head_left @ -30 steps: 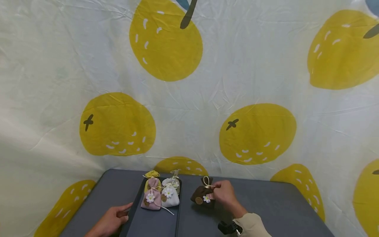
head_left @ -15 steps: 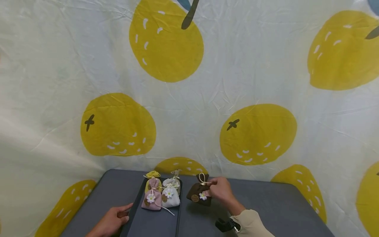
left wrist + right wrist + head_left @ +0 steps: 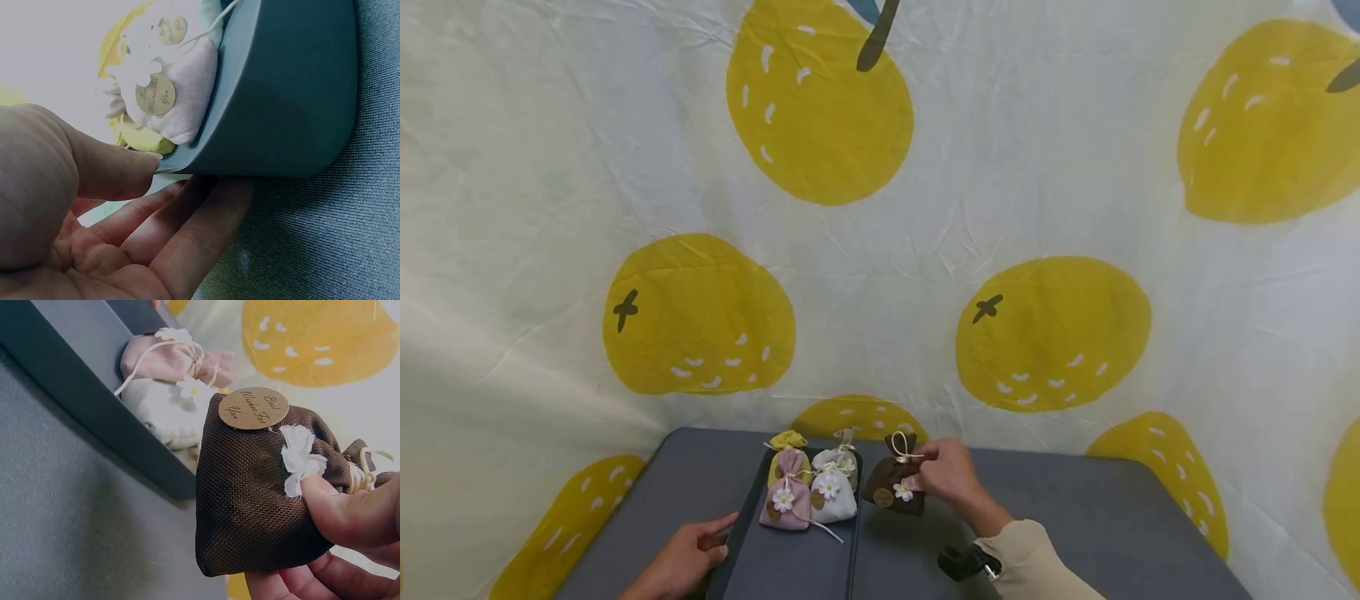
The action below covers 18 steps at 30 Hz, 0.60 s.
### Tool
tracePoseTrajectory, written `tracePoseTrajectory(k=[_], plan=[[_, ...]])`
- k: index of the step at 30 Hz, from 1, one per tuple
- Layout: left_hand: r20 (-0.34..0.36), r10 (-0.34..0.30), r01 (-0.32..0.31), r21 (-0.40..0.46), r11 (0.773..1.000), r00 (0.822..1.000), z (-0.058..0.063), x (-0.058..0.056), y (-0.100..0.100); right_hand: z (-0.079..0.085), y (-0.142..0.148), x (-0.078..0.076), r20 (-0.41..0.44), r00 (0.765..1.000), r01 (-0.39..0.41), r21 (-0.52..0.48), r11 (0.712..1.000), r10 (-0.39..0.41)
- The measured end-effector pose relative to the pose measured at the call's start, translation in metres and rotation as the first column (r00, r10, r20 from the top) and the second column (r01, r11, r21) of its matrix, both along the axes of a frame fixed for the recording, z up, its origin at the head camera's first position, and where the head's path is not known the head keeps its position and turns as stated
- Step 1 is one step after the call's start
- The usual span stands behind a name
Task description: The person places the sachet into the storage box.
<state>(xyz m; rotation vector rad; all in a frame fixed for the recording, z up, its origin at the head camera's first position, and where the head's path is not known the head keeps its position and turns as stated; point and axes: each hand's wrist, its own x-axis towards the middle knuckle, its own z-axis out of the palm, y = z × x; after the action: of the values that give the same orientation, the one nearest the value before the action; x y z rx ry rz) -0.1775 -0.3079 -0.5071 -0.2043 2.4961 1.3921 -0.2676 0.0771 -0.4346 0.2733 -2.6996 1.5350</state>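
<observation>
My right hand pinches a dark brown drawstring pouch just right of the tray, above the table. In the right wrist view the brown pouch shows a white flower under my thumb and a round "Best Wishes For You" tag. With thumb on the rim and fingers against the outer side, my left hand holds the left edge of the dark grey tray. Inside the tray lie a pink pouch, a white pouch, a yellow pouch and a partly hidden beige pouch.
A dark grey table carries the tray. Behind it hangs a pale curtain printed with large yellow fruit. A black band is on my right wrist, below a beige sleeve.
My right hand has carried the brown pouch left and slightly up, closer to the tray's right edge. My left hand and the tray stay put.
</observation>
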Motion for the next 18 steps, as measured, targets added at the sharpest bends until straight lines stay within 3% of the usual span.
tracePoseTrajectory(k=[18], plan=[[-0.038,-0.034,0.036,0.03,0.999,0.999,0.0,0.001,-0.002,0.009,-0.022,0.004,-0.02,0.995,-0.102,-0.055,0.993,0.101]])
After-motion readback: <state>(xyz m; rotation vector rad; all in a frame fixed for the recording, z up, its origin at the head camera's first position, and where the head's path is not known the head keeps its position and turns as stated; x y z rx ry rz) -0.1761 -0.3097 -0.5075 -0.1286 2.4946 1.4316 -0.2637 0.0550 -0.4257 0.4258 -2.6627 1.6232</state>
